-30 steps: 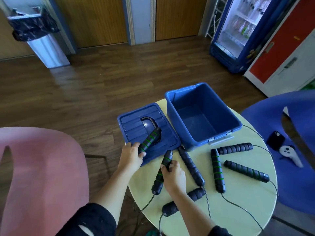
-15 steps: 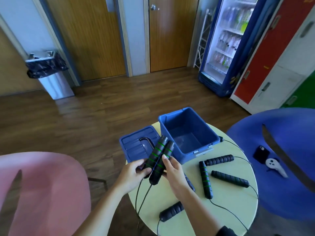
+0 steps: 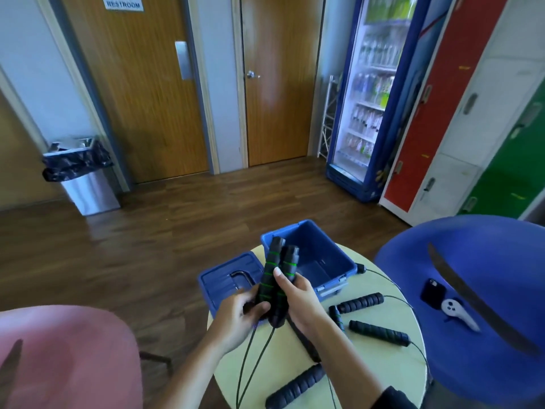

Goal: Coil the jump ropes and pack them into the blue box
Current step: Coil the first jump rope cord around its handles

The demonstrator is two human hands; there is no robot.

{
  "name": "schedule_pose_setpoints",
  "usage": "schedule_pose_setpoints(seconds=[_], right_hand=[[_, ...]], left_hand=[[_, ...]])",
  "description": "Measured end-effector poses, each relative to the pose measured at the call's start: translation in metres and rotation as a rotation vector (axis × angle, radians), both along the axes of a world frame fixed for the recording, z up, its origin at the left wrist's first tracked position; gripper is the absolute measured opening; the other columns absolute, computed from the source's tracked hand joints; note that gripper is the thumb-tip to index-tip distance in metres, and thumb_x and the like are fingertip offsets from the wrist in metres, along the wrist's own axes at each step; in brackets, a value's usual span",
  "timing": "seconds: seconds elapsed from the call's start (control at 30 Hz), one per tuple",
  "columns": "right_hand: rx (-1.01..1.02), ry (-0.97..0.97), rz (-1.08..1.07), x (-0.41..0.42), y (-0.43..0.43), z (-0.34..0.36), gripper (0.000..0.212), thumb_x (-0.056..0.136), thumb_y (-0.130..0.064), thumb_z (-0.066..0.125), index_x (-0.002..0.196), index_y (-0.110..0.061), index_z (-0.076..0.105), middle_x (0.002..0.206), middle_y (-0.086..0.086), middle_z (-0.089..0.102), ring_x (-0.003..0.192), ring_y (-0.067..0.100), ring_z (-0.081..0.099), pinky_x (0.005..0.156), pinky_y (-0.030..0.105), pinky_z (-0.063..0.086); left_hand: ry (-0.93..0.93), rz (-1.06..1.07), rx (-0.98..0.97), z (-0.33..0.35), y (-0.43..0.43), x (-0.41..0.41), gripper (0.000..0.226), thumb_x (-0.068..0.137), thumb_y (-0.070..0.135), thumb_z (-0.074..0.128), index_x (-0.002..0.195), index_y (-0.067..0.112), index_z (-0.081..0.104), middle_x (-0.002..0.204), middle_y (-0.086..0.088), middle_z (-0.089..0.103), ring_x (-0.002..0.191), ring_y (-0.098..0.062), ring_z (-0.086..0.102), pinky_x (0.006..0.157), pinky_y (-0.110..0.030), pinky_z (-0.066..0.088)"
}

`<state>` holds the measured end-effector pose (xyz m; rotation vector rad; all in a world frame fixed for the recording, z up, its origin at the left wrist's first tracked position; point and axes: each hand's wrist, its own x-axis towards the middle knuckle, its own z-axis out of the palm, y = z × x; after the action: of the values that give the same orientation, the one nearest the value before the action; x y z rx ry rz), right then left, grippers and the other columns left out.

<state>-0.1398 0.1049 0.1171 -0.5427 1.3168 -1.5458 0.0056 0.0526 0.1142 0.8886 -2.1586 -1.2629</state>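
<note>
Two black jump rope handles with green rings (image 3: 275, 270) are held upright side by side above the round table (image 3: 383, 367). My left hand (image 3: 240, 315) grips their lower ends. My right hand (image 3: 298, 299) grips them from the right, thumb across the front. Their thin cords (image 3: 250, 361) hang down over the table's near edge. The open blue box (image 3: 339, 261) stands just behind the handles, with nothing visible inside. Several other black handles (image 3: 361, 302) with cords lie on the table to the right and near me.
The blue lid (image 3: 219, 280) lies left of the box, overhanging the table edge. A blue chair (image 3: 472, 255) on the right holds a phone (image 3: 432, 293) and a white controller (image 3: 455, 311). A pink chair (image 3: 65, 349) is at lower left.
Both hands picked the two green-ringed handles off the table and lid, brought them together and raised them upright. The camera view has tilted up, showing more of the room.
</note>
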Motion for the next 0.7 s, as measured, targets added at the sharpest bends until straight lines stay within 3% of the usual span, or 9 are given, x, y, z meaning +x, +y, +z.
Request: schedule_pose_setpoints(seconds=[0.13,0.2,0.27,0.33,0.4,0.5,0.6,0.7], right_hand=[[-0.014,0.018,0.017,-0.006,0.002,0.008,0.035,0.090,-0.028,0.064,0.111,-0.001,0.060,0.100,0.018,0.071,0.094,0.033,0.069,0.088,0.052,0.053],[-0.057,-0.014,0.033,-0.010,0.003,0.013,0.033,0.091,-0.024,0.062,0.112,0.001,0.059,0.101,0.019,0.069,0.095,0.032,0.067,0.089,0.048,0.053],[-0.091,-0.004,0.077,-0.013,0.003,0.021,0.031,0.092,-0.020,0.060,0.113,0.003,0.059,0.101,0.017,0.068,0.095,0.028,0.067,0.089,0.042,0.053],[-0.096,0.038,0.137,-0.016,0.004,0.029,0.028,0.093,-0.019,0.059,0.112,0.001,0.060,0.098,0.011,0.068,0.093,0.022,0.066,0.085,0.034,0.053],[-0.079,0.074,0.217,-0.017,0.005,0.037,0.026,0.094,-0.018,0.058,0.113,-0.002,0.060,0.098,0.007,0.068,0.093,0.017,0.065,0.083,0.028,0.052],[-0.058,0.130,0.356,-0.017,0.005,0.049,0.030,0.094,-0.019,0.057,0.119,-0.001,0.059,0.098,0.002,0.069,0.092,0.012,0.066,0.081,0.023,0.051],[-0.029,0.142,0.443,-0.016,0.003,0.060,0.029,0.094,-0.021,0.059,0.118,-0.005,0.060,0.102,0.002,0.070,0.099,0.015,0.067,0.088,0.027,0.050],[-0.013,0.111,0.503,-0.020,0.002,0.075,0.021,0.096,-0.018,0.056,0.113,-0.006,0.060,0.100,0.003,0.069,0.094,0.014,0.067,0.086,0.026,0.052]], left_hand=[[0.001,-0.019,-0.024,0.010,0.002,-0.003,0.019,0.089,0.028,0.066,0.092,0.046,0.062,0.079,0.009,0.067,0.077,0.004,0.064,0.062,-0.011,0.041],[0.043,-0.004,0.028,0.016,0.000,-0.004,0.008,0.084,0.046,0.068,0.091,0.051,0.067,0.085,0.008,0.073,0.080,0.001,0.067,0.071,-0.020,0.051],[0.133,0.057,0.111,0.022,-0.011,-0.004,0.036,0.067,0.075,0.063,0.091,0.050,0.071,0.092,0.013,0.074,0.085,-0.006,0.068,0.079,-0.033,0.056],[0.190,0.118,0.141,0.036,-0.026,-0.006,0.057,0.056,0.088,0.057,0.093,0.047,0.071,0.094,0.018,0.073,0.091,-0.009,0.068,0.083,-0.033,0.055],[0.199,0.088,0.135,0.063,-0.035,-0.012,0.052,0.066,0.081,0.057,0.100,0.043,0.069,0.090,0.014,0.072,0.086,-0.010,0.068,0.076,-0.026,0.056],[0.138,-0.003,0.104,0.101,-0.044,-0.027,0.033,0.089,0.049,0.056,0.112,0.029,0.067,0.102,0.010,0.069,0.088,-0.002,0.064,0.071,-0.012,0.051],[0.030,-0.050,0.008,0.116,-0.047,-0.041,0.028,0.084,0.048,0.066,0.105,0.029,0.072,0.101,0.010,0.071,0.098,-0.004,0.062,0.084,-0.019,0.047],[0.020,-0.028,-0.066,0.117,-0.050,-0.048,0.019,0.079,0.044,0.073,0.091,0.029,0.075,0.086,0.005,0.073,0.082,-0.005,0.063,0.074,-0.019,0.046]])
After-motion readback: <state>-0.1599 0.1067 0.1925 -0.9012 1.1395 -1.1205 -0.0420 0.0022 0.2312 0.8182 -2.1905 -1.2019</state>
